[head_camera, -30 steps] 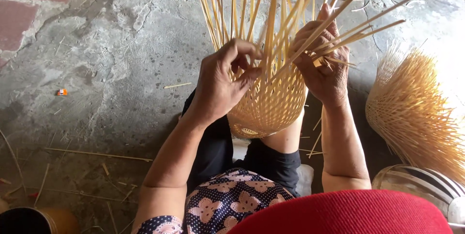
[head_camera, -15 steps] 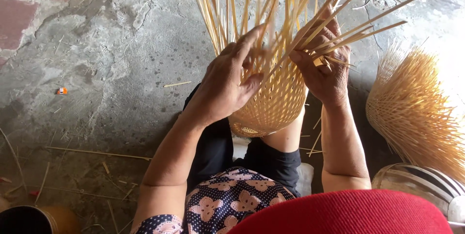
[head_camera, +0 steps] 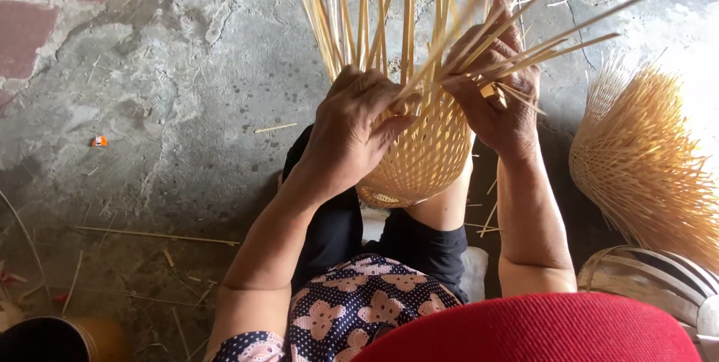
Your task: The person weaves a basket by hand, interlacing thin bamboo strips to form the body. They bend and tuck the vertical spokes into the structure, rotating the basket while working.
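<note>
1. The left hand wraps the woven wall of a half-made bamboo basket, its fingers curled closed over the rim where the weave ends, thumb pressed on the near side.
2. The right hand grips the opposite side, fingers closed around a cluster of loose bamboo strips that splay outward past its fingertips.
3. The basket sits between both palms, propped against the person's knee, rounded bottom toward the body.
4. Its long axis runs away from the person: the unwoven upright strips rise beyond the fingers, out of view at the top.
5. Both hands touch the basket; the left lies nearer the upright strips.
6. Beyond the right wrist, well apart, another unfinished basket lies on the concrete floor.
</note>
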